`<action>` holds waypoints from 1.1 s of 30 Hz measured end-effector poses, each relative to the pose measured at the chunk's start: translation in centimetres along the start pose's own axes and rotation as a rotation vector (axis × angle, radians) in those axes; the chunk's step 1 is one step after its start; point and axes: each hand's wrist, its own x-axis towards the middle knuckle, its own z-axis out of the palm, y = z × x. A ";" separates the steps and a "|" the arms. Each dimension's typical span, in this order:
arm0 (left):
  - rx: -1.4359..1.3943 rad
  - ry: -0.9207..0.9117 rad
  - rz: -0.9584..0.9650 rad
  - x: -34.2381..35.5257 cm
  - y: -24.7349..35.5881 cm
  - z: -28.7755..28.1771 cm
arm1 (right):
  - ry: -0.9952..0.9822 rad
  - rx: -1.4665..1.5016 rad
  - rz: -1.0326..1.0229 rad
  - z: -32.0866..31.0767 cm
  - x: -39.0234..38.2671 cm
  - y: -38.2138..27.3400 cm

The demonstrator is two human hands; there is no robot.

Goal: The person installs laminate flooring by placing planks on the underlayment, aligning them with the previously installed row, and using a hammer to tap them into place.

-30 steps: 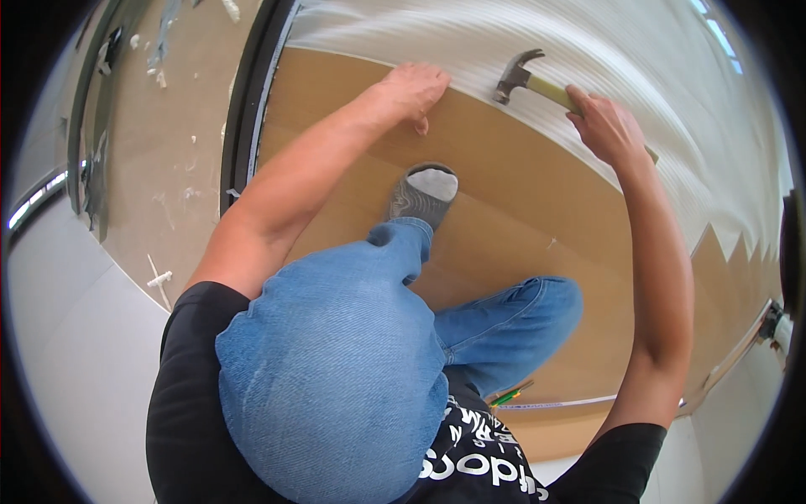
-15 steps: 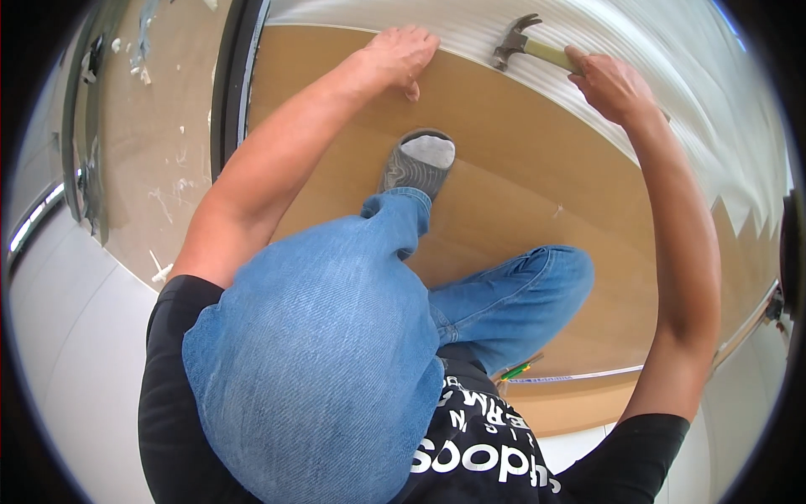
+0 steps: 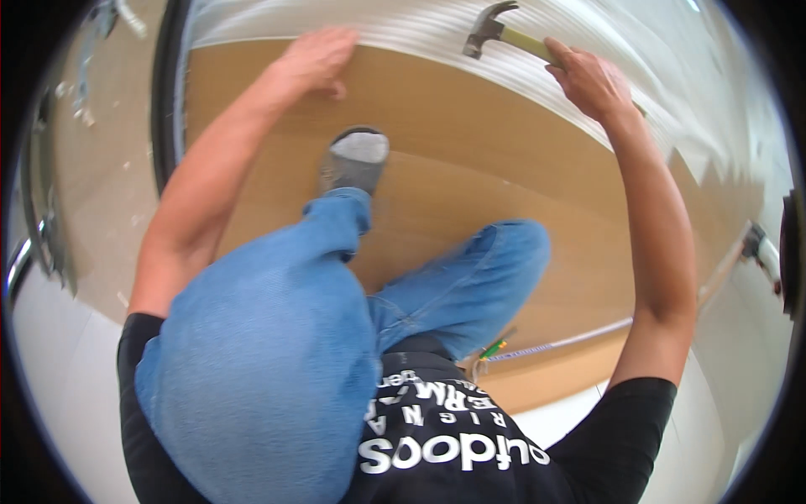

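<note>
Holds a claw hammer (image 3: 522, 43) in the right hand (image 3: 592, 81), with fingers wrapped round the yellowish handle and with the head to the left, seen against the white ribbed sheeting (image 3: 411, 23) on the far side. Should swing head-heavy, being metal at one end; looks stiff and hardly fragile. Best gripped toward the rear of the handle, clear of claw and striking face. Rests or hovers the left hand (image 3: 321, 57) at the far edge of the brown board (image 3: 453, 126), right of the dark strip (image 3: 165, 84), with fingers loosely bent and thumb apart; cannot tell whether pinching anything small. Likely to find the board fairly stiff, smooth and best taken by an edge; judge the sheeting light, soft and easily creased.
</note>
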 end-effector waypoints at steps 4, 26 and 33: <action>-0.024 -0.051 -0.038 0.0 0.6 -0.9 | -0.112 -0.155 0.025 1.0 -3.0 6.0; -0.054 -0.042 -0.058 0.2 1.2 -1.0 | -0.333 -0.211 0.170 2.7 -7.1 11.6; -0.020 0.037 0.002 -0.1 0.3 -0.2 | -0.327 -0.229 0.120 1.9 -6.9 12.3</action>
